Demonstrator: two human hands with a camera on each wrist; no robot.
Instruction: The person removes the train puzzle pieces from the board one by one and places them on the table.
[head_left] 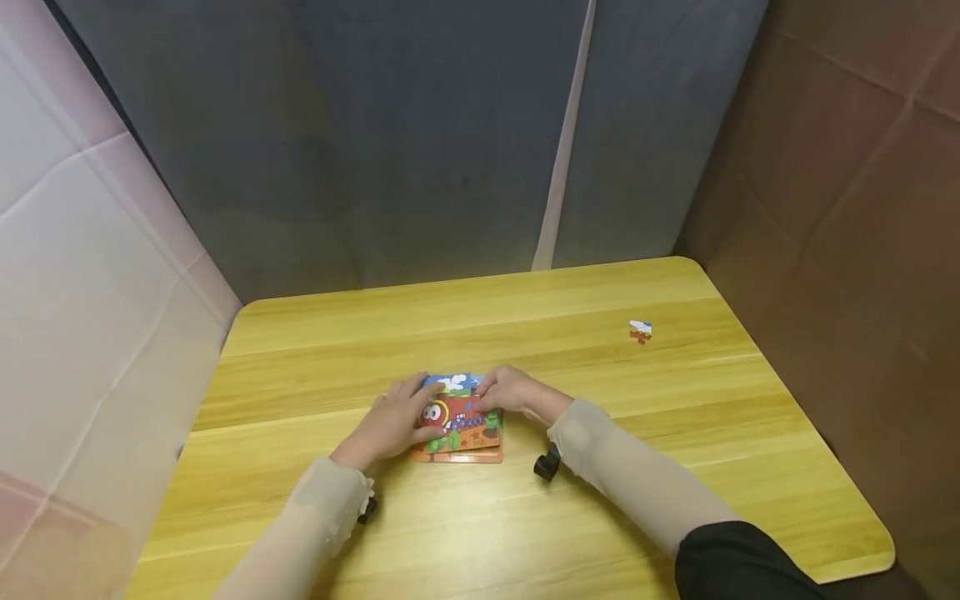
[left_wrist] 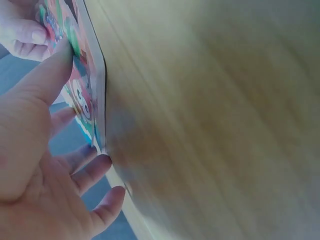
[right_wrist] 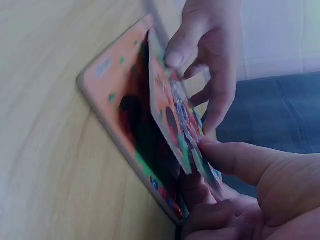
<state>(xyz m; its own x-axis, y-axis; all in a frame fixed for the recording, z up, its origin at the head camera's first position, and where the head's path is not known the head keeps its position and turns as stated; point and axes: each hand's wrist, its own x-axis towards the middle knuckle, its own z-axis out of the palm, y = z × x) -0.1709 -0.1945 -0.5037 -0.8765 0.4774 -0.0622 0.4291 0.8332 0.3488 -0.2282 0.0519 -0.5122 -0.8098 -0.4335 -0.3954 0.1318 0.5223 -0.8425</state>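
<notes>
I monitor both hands from the head view; they work at the near-centre of the wood-grain table [head_left: 225, 467]. The picture panel [head_left: 459, 421], a printed sheet with a red, large-eyed character, is located between the hands, over the backing board [head_left: 480, 457]. The panel sits askew: a strip of board is exposed along the near edge, wider toward the right.

Left hand [head_left: 388, 427]: fingers extended and spread. I read the thumb as resting on the panel's printed face, with the other fingers along the left and far edges.

Right hand [head_left: 517, 393]: gripping. In the right wrist view, I see the thumb on the panel's face and fingers behind it, pinching the panel at its right end. That end is tilted up from the board, leaving a dark wedge-shaped gap. A break shows in the panel's edge beside the thumb.

One loose puzzle piece [head_left: 641, 331], white, blue and red-brown, lies farther back on the right part of the table, well apart from both hands.

Surroundings: I note a dark grey curtain [head_left: 337, 150] at the rear, pale cloth [head_left: 90, 250] at left and brown cloth [head_left: 847, 208] at right.
</notes>
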